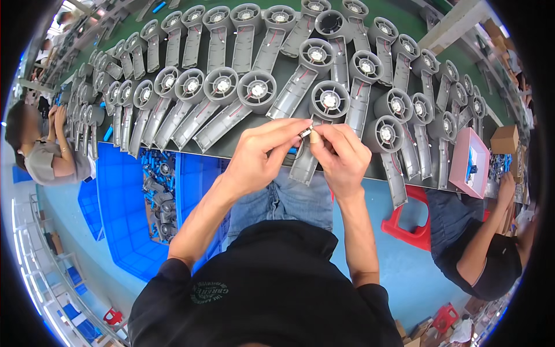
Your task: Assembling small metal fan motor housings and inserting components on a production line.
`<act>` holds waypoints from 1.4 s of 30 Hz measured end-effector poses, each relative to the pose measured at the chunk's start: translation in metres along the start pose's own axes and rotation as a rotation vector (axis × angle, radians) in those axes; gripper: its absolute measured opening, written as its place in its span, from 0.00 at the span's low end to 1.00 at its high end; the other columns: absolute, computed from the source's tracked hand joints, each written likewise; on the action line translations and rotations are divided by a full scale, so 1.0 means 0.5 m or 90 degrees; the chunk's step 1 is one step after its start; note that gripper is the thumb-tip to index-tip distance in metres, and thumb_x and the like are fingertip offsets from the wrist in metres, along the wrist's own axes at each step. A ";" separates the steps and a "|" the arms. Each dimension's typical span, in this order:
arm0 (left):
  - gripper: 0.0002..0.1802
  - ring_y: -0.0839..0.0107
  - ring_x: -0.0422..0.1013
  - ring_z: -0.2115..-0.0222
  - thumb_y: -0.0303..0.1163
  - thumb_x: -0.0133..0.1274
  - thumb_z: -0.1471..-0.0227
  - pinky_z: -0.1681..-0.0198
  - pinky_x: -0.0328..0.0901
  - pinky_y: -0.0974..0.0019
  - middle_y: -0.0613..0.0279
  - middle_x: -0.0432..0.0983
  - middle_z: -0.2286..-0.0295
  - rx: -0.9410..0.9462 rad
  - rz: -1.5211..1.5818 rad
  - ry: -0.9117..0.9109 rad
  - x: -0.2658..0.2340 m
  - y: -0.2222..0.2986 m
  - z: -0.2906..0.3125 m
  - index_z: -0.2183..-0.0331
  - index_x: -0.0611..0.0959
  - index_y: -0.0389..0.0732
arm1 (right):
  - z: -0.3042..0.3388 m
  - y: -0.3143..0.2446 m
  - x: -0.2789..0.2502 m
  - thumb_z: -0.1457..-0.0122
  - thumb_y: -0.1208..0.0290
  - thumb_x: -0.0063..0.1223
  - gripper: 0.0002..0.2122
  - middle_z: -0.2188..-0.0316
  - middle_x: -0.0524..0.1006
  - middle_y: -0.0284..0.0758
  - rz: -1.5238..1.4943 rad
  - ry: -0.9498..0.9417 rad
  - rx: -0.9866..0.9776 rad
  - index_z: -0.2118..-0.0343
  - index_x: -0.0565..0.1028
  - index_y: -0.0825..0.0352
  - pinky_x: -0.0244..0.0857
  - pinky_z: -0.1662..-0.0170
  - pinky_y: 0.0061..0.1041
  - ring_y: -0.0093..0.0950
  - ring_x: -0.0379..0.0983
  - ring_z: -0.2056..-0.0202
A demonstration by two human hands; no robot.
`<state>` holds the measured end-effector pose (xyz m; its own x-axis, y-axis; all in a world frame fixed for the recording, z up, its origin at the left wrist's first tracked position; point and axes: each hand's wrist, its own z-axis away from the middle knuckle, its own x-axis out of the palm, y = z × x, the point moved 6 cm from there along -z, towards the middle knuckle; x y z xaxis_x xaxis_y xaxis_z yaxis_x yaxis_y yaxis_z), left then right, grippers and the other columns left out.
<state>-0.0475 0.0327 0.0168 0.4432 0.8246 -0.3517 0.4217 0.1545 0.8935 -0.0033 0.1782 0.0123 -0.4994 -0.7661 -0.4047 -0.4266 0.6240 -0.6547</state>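
My left hand and my right hand meet at the table's near edge, fingertips pinched together. Between them is a small dark and whitish part, perhaps a connector or little circuit board; its kind is too small to tell. Directly beneath the hands lies a grey fan housing with a round ringed head and an open half-shell handle. Something small and blue shows beside the left fingertips, partly hidden. A similar housing lies to the left, and another to the right.
Rows of grey housings cover the dark green table. Blue bins stand lower left, one holding loose parts. A pink box sits at right, near a red stool. Co-workers sit left and right.
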 end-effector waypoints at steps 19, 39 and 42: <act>0.20 0.66 0.74 0.72 0.12 0.48 0.52 0.67 0.69 0.68 0.51 0.78 0.63 0.079 -0.068 -0.008 -0.009 0.003 -0.013 0.55 0.79 0.33 | -0.001 -0.004 0.007 0.54 0.83 0.63 0.07 0.76 0.75 0.33 0.028 0.007 -0.025 0.71 0.77 0.71 0.65 0.78 0.17 0.19 0.70 0.80; 0.15 0.68 0.73 0.66 0.19 0.46 0.44 0.61 0.67 0.68 0.53 0.75 0.65 0.040 0.112 0.129 -0.040 0.073 -0.024 0.54 0.77 0.33 | 0.069 -0.094 -0.055 0.41 0.76 0.55 0.04 0.84 0.68 0.21 -0.112 0.042 0.537 0.69 0.76 0.71 0.49 0.82 0.12 0.09 0.59 0.84; 0.13 0.72 0.72 0.73 0.22 0.43 0.41 0.69 0.66 0.69 0.56 0.73 0.70 0.029 0.218 0.218 -0.097 0.078 -0.092 0.55 0.75 0.33 | -0.092 -0.104 -0.049 0.40 0.72 0.55 0.06 0.85 0.68 0.22 -0.045 -0.044 0.440 0.69 0.76 0.70 0.48 0.84 0.13 0.10 0.58 0.86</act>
<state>-0.0887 0.0236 0.0814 0.2797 0.9568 0.0797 0.3345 -0.1749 0.9260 -0.0034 0.1716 0.0856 -0.4295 -0.8234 -0.3708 0.1328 0.3486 -0.9278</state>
